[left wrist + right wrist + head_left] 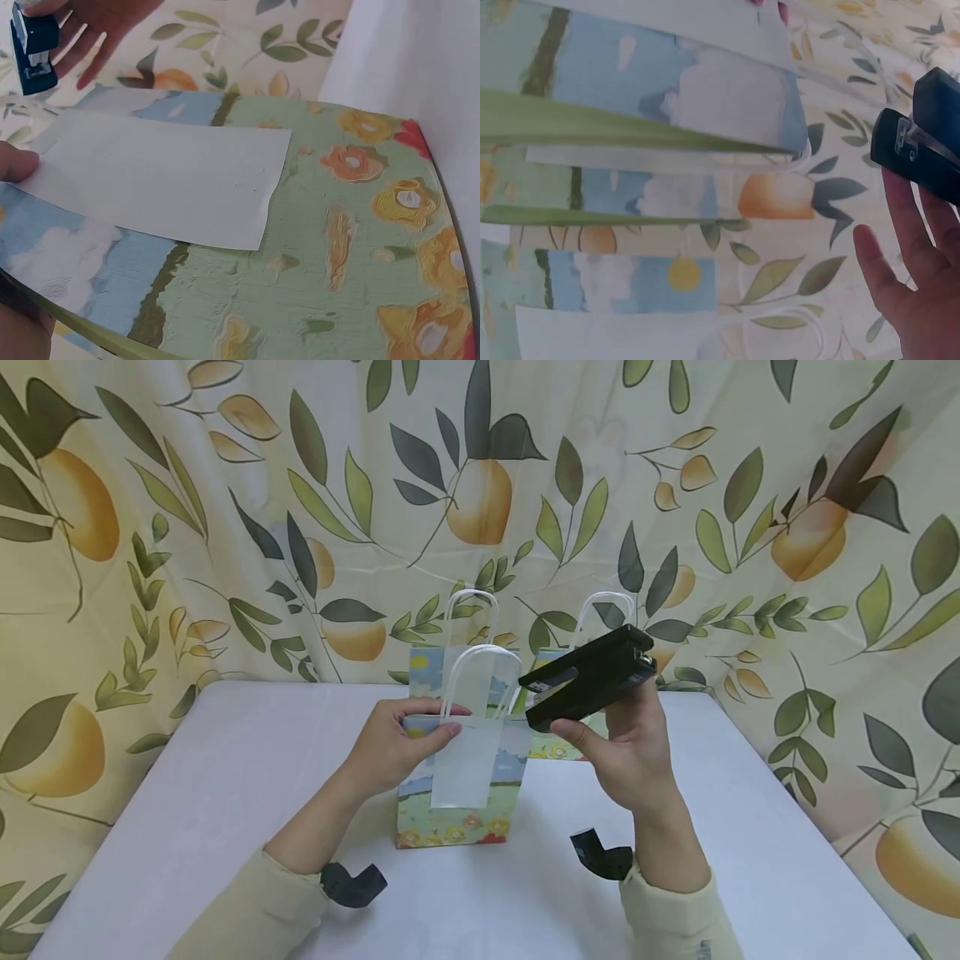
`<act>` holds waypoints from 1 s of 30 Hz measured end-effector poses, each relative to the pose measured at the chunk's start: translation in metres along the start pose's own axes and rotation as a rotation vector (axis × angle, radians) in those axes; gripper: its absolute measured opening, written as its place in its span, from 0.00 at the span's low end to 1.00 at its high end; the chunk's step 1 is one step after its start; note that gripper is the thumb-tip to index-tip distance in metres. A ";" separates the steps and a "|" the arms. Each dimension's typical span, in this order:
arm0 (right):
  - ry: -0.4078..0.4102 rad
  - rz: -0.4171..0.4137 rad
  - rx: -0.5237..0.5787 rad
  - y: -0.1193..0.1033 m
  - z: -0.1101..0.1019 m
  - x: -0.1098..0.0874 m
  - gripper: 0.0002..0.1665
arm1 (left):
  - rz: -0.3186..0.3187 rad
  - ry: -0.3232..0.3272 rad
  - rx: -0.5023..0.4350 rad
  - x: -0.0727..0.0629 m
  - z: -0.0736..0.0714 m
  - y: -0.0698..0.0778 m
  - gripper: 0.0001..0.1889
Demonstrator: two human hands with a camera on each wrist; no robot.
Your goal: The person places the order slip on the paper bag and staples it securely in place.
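My left hand [393,739] pinches the top edge of a paper gift bag [465,822] painted with sky, grass and flowers. The thumb lies on a white paper strip [165,172] against the bag's front, with fingers behind the rim. White twisted handles [480,652] rise from the top. My right hand [633,752] holds a black stapler [588,677], tilted with its front end towards the bag's upper right corner. In the right wrist view the stapler [915,146] has its arms spread, a space away from the bag's rim.
Behind stand two similar gift bags, one directly behind the held bag [425,668] and another to the right [558,749], both white-handled. Below them spreads a white table [247,760]. A curtain [420,568] printed with fruit and leaves hangs behind it. Black wrist mounts [352,887] sit at both cuffs.
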State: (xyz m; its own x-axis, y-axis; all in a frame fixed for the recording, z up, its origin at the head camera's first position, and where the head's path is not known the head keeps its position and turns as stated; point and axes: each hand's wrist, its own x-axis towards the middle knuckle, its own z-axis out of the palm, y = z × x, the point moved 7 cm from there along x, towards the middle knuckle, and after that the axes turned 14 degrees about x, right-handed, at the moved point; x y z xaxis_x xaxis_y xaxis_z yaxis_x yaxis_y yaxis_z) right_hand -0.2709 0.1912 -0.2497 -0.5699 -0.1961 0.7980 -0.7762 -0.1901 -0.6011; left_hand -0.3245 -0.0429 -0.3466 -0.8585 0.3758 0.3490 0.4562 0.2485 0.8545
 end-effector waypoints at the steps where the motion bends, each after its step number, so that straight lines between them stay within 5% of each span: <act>1: 0.009 0.013 -0.007 0.001 -0.003 0.000 0.46 | 0.001 0.002 0.001 0.000 0.000 0.000 0.11; 19: 0.101 0.188 -0.115 0.018 -0.032 -0.005 0.40 | -0.020 0.152 -0.007 -0.001 -0.002 -0.001 0.09; 30: 0.148 0.247 -0.126 0.022 -0.049 -0.008 0.40 | -0.003 0.177 0.027 -0.002 -0.001 -0.001 0.07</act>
State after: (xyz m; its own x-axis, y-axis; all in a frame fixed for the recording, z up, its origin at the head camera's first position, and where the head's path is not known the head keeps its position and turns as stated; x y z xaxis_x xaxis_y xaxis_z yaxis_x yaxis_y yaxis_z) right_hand -0.2964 0.2354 -0.2670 -0.7713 -0.0778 0.6318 -0.6315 -0.0314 -0.7748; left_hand -0.3232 -0.0444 -0.3474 -0.8868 0.2120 0.4107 0.4574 0.2745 0.8459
